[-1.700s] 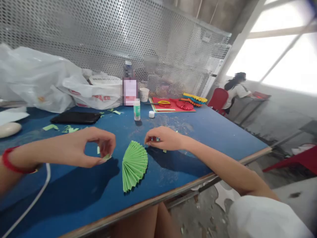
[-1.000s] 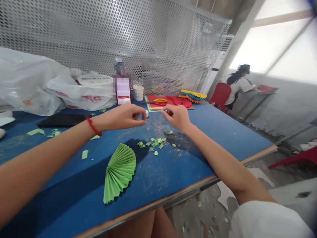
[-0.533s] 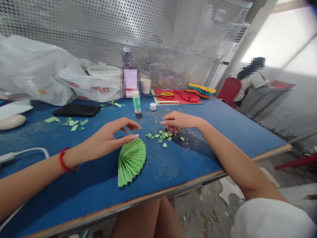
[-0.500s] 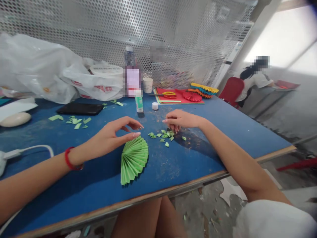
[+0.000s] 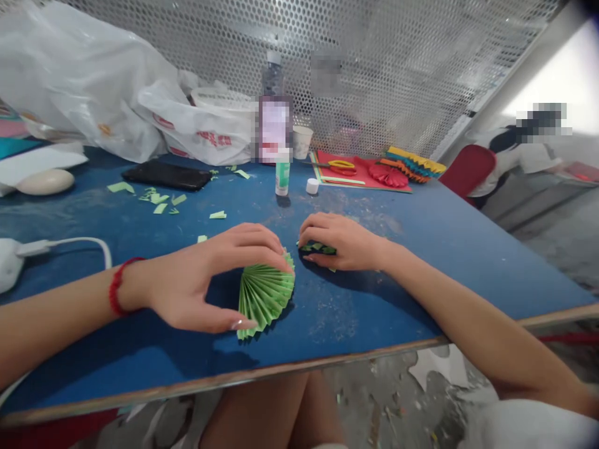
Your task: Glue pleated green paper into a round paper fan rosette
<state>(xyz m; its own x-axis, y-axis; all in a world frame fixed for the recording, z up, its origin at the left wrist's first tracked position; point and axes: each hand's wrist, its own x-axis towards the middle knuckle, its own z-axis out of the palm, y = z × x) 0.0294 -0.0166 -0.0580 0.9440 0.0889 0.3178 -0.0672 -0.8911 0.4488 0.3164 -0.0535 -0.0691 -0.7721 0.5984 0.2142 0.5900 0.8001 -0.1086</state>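
Observation:
A green pleated paper fan (image 5: 267, 292) lies on the blue table, spread in a part circle. My left hand (image 5: 210, 274) arches over it with thumb and fingers apart, the thumb by its lower edge and the fingertips by its upper edge. Whether they press on it I cannot tell. My right hand (image 5: 344, 240) rests on the table, fingers curved around small green paper scraps (image 5: 318, 247), thumb apart from the fingers. The hand hides part of the pile.
Behind the hands stand an uncapped glue stick (image 5: 282, 174), its white cap (image 5: 312, 186), a phone (image 5: 275, 128) and a paper cup (image 5: 302, 142). Scissors (image 5: 341, 167) lie on coloured paper. More green cuttings (image 5: 154, 198) lie near a black phone (image 5: 166, 176). Another person sits far right.
My left hand has come down over the fan and widened its thumb gap. My right hand has lowered around the scraps. Two green pieces now show behind my left hand. The view has shifted.

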